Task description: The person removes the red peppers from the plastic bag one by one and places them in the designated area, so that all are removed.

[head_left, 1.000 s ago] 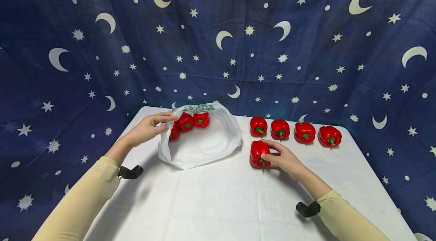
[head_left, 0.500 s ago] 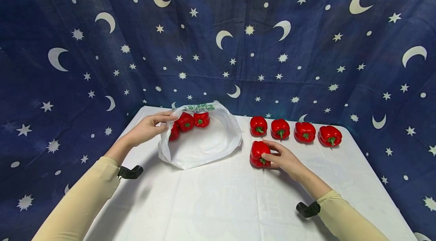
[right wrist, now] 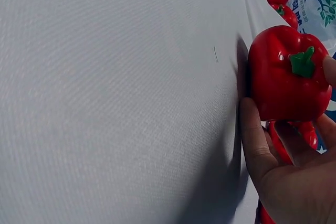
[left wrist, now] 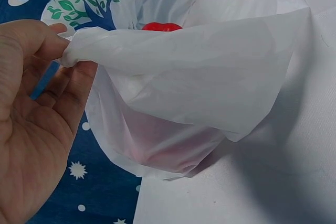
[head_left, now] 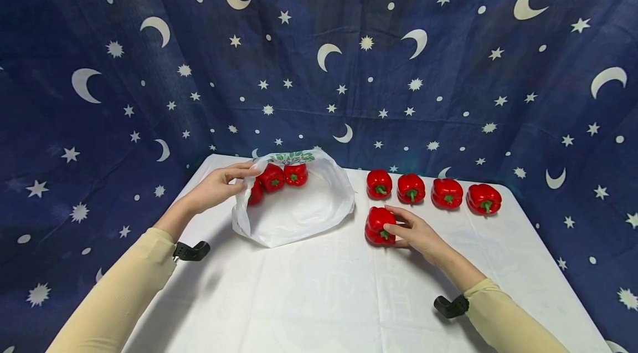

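Note:
My left hand (head_left: pixel 215 189) pinches the rim of a white plastic bag (head_left: pixel 299 225) between thumb and fingers, and the bag's mouth gapes toward me. A green and blue tree print (left wrist: pixel 86 1) shows on the bag in the left wrist view. Inside, on its left side, lie 3 red bell peppers (head_left: pixel 272 178), one partly hidden by the rim. To the right of the bag my right hand (head_left: pixel 416 235) grips another red bell pepper (right wrist: pixel 286 85), its thumb on the near side by the green stem and its fingers around the far side and below.
Behind the right hand, several red bell peppers (head_left: pixel 446 194) stand in a row along the back of the table, stems toward me. A white cloth (head_left: pixel 319 297) covers the table. A dark blue curtain (head_left: pixel 279 65) with moons and stars hangs behind it.
Both hands keep their places, the left at the bag's rim and the right around the bell pepper. The held pepper has tilted very slightly; the view has shifted a little.

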The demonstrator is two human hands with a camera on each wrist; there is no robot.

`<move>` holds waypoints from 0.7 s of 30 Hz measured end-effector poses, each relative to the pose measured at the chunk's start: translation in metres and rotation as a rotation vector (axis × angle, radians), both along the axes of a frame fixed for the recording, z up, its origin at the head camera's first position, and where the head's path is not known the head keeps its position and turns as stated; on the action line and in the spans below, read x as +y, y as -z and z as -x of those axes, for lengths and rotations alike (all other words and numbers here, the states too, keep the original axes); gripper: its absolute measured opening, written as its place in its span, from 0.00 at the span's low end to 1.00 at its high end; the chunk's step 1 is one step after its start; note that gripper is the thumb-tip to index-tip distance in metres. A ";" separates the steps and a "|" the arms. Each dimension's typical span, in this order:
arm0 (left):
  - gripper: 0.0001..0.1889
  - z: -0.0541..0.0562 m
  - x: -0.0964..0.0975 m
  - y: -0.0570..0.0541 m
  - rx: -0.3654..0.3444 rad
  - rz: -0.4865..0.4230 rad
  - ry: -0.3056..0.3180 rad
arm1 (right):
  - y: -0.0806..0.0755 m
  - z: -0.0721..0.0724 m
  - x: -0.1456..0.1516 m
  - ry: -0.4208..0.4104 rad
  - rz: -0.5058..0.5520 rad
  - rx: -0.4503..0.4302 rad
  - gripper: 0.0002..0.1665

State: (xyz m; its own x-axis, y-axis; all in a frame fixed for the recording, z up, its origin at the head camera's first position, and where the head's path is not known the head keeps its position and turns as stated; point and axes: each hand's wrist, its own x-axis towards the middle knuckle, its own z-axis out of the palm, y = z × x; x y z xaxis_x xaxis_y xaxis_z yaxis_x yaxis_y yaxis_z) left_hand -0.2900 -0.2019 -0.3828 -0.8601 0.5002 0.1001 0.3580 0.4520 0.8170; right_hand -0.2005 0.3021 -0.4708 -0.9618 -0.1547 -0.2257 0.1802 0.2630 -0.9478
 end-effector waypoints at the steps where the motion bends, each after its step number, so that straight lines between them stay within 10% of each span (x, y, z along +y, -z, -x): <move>1: 0.21 0.000 0.000 0.000 0.001 0.001 0.000 | -0.001 0.000 0.000 -0.002 -0.002 0.002 0.46; 21: 0.21 -0.003 0.001 -0.003 -0.007 -0.001 -0.004 | -0.022 -0.002 0.016 0.075 -0.055 0.070 0.47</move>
